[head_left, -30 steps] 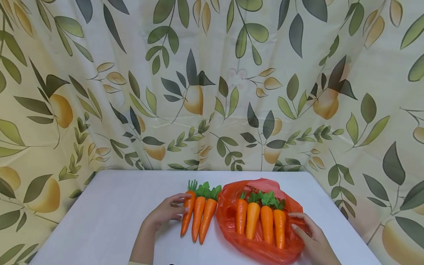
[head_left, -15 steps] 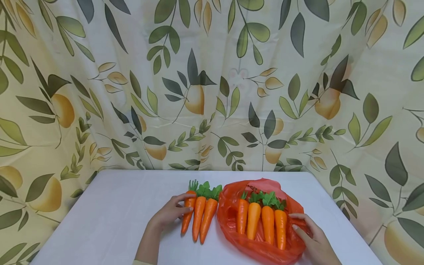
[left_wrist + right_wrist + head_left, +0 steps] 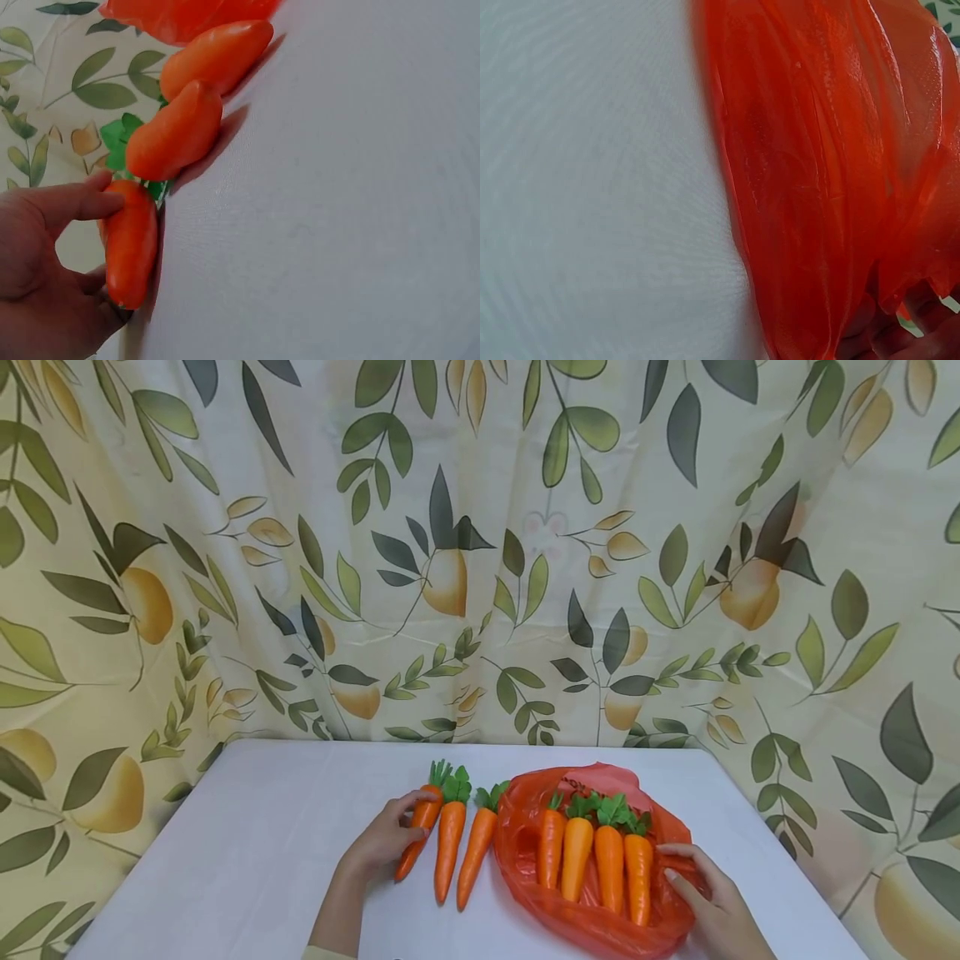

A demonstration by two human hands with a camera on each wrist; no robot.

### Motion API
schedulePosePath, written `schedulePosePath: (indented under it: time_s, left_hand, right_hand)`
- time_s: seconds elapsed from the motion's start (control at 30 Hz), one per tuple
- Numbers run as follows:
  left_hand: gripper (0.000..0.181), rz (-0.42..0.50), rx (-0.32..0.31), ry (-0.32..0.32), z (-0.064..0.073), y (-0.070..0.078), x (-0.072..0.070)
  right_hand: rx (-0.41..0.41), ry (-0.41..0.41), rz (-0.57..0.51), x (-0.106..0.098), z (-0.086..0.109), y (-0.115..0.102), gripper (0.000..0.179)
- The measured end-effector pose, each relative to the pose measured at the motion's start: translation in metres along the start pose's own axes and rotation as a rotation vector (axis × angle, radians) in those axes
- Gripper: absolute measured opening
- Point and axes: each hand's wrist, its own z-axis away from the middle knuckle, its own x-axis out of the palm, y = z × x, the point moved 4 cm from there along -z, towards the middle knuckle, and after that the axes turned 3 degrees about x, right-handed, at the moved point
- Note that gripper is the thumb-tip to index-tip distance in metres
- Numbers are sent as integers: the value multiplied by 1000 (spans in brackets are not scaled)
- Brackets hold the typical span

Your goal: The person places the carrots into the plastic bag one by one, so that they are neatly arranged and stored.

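In the head view my left hand (image 3: 381,843) grips the leftmost carrot (image 3: 422,822) of three on the table, which lies slanted and slightly apart from the others. The left wrist view shows that carrot (image 3: 133,244) between thumb and fingers. Beside it lie the middle carrot (image 3: 450,843) and the right carrot (image 3: 477,850), green tops facing away. A red plastic bag (image 3: 562,935) lies spread at the right, with several orange carrots (image 3: 609,868) in a row on it. My right hand (image 3: 712,893) holds the bag's right edge; in the right wrist view, red plastic (image 3: 802,172) partly covers its fingers.
A white table (image 3: 262,843) carries everything. Behind it and at both sides hangs a curtain (image 3: 480,568) printed with leaves and fruit.
My left hand has closed on the leftmost carrot and shifted it left, tilting it away from the middle one. The right carrot now lies farther from the middle one. The right hand stays at the bag.
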Motion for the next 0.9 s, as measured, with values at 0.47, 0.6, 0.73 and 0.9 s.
schedulePosePath:
  time_s: [0.47, 0.6, 0.73, 0.9]
  left_hand:
    - [50, -73, -6, 27, -1, -1, -5]
    - [52, -71, -4, 37, -1, -2, -7]
    - [53, -38, -7, 55, 0, -3, -9]
    - [52, -16, -15, 105, 1, -4, -12]
  right_hand:
    - [24, -3, 21, 0, -2, 5, 40]
    - [17, -3, 31, -1, -3, 5, 38]
    - [18, -3, 35, -1, -3, 5, 38]
    - [-5, 3, 30, -1, -2, 4, 37]
